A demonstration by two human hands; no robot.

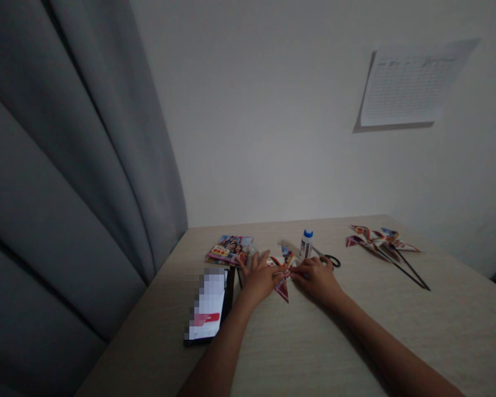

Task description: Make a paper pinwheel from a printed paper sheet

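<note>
A folded paper pinwheel (281, 289), printed in red, white and blue, lies on the table between my hands. My left hand (258, 275) rests at its left side with the fingers spread, one fingertip reaching to the paper near the middle. From the right, my right hand (319, 280) has its fingers bent and pressed together at the pinwheel's centre. Part of the paper is hidden under the fingers. Just behind my right hand stands a glue stick (306, 246) with a blue cap. Scissors (334, 261) with black handles lie beside it, partly covered by that hand.
Left of my hands lie a stack of printed colour flyers (227, 251) and a phone (209, 309) with its screen lit. Pinwheels (382, 240) on dark sticks (411, 271) lie at the right. A wall backs the table (297, 353); a grey curtain (107, 138) hangs at the left.
</note>
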